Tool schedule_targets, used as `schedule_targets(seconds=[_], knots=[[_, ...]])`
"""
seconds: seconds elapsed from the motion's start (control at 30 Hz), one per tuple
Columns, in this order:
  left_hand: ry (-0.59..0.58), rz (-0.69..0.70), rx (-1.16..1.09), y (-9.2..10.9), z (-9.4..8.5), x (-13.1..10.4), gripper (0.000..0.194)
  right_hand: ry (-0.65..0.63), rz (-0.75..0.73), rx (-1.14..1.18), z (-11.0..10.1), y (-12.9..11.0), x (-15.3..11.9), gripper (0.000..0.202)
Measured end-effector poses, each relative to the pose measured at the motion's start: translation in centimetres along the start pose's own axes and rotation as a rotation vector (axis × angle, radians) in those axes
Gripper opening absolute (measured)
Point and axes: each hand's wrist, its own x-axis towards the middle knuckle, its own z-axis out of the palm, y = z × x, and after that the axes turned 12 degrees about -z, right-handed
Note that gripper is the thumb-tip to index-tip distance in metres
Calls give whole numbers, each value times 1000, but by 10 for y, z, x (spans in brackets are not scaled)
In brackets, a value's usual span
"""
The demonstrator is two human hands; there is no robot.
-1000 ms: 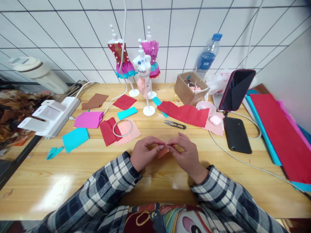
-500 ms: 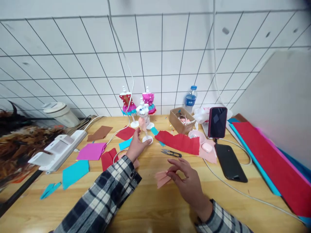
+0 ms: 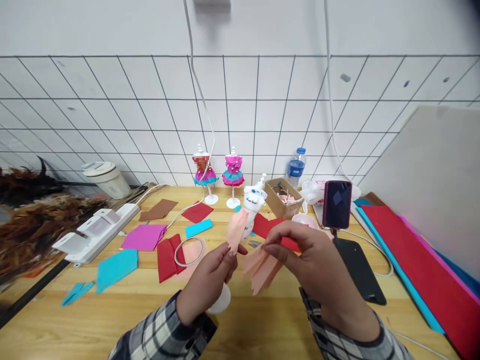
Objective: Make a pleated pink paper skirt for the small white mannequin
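In the head view my left hand [image 3: 212,277] is closed around the stem of a small white dress-form stand [image 3: 255,200], which tilts to the right, clear of the table. Peach crepe paper [image 3: 237,227] hangs on the form's left side, and its round white base [image 3: 220,300] shows below my wrist. Thumb and fingers of my right hand [image 3: 307,260] pinch a pleated piece of peach crepe paper [image 3: 261,270] just right of the stand. Behind it, thread snips [image 3: 255,243] and a red paper strip [image 3: 268,225] are partly covered.
Two dressed mini forms [image 3: 233,175] stand by the wall. A cardboard box [image 3: 283,197], water bottle [image 3: 296,167] and upright phone [image 3: 336,205] are at the back right. Paper pieces, including a magenta sheet [image 3: 144,237], lie left, near a power strip [image 3: 97,235]. A cable [image 3: 213,135] hangs down.
My left hand has lifted the white stand off the table and brought it closer, tilting it. My right hand has raised the pleated peach paper beside it.
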Motion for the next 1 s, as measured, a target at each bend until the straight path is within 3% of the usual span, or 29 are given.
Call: schedule_targets(seconds=[0.1,0.27,0.77,1.0], knots=[[-38,-49,-46,-1,10,-17,45,94,75,106,4,2,1,14],[-36,-7,17,-6,18,-22,39,124,86,139,10,7,-1,23],[-31,-1,59,1,16,-29,38,138,69,-51,2,5,-2,29],[66,30,187,3,14,-32,40,159,61,-106,4,6,-3,26]])
